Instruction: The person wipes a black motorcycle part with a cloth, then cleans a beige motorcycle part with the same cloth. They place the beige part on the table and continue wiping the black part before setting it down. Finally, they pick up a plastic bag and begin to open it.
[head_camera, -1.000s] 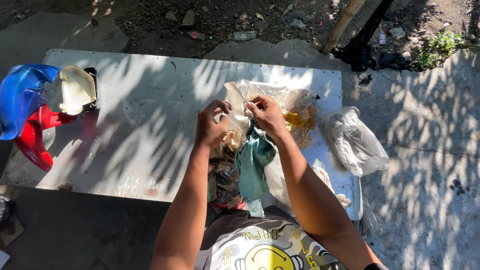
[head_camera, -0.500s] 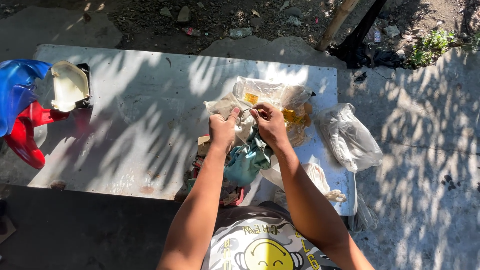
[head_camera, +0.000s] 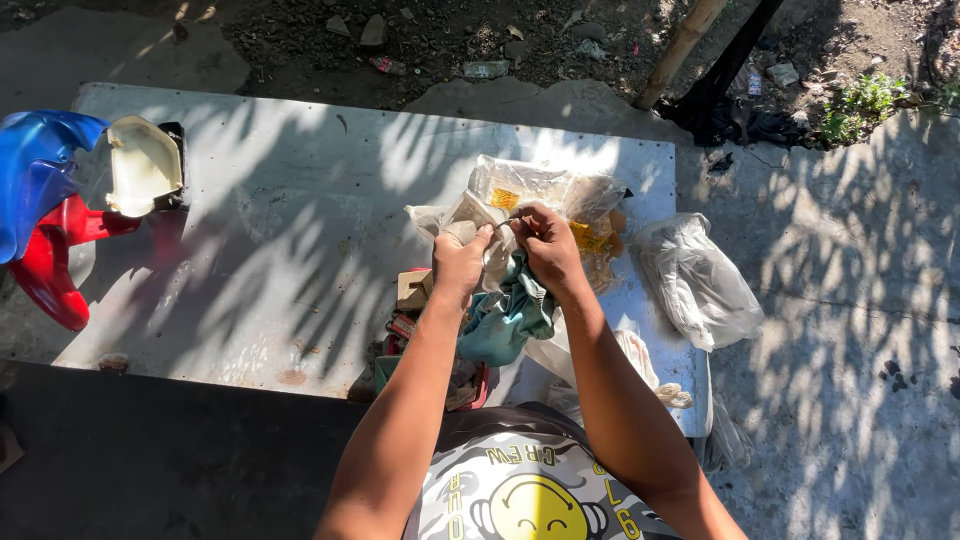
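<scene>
— Where's the camera?
— On the person's head, looking steeply down, close over the forearms.
— What fills the frame?
— The worktop (head_camera: 300, 200) across the middle, ground along the top.

Pale slab table (head_camera: 250, 260), stony dirt ground (head_camera: 440, 40), dappled leaf shadow.

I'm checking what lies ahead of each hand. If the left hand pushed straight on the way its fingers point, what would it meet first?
Probably the clear plastic bag that the left hand already pinches; beyond lies the grey slab. Depth is hard to judge from above.
</scene>
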